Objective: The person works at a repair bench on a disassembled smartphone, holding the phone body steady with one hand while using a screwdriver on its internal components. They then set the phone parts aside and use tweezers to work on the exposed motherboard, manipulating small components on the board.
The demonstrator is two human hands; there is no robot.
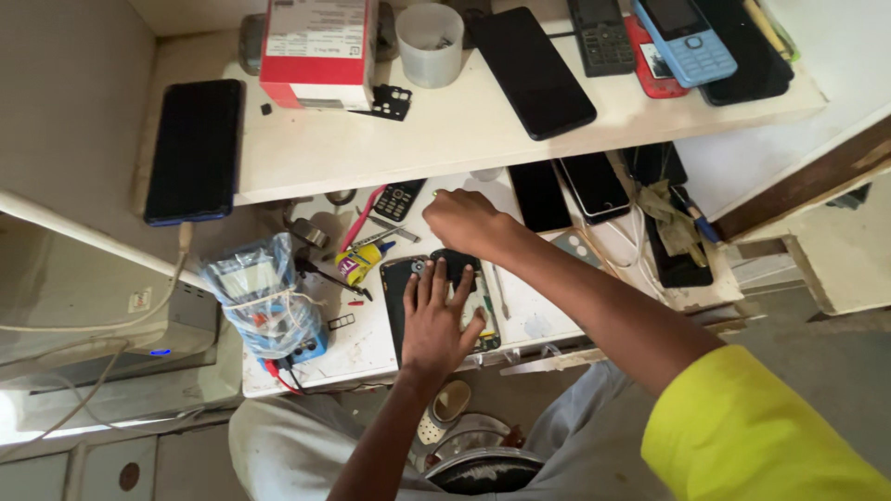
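The opened phone (444, 297) lies dark, its insides showing, on the white worktable (371, 348). The left hand (436, 320) presses flat on it, fingers spread. The right hand (467, 221) pinches something tiny beyond. A red-and-white box (317, 51) stands on the shelf (445, 130) above.

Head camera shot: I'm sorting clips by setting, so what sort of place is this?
Probably a phone repair bench. The left hand presses on an opened phone, several more phones lie on the white shelf, and a yellow glue tube lies nearby.
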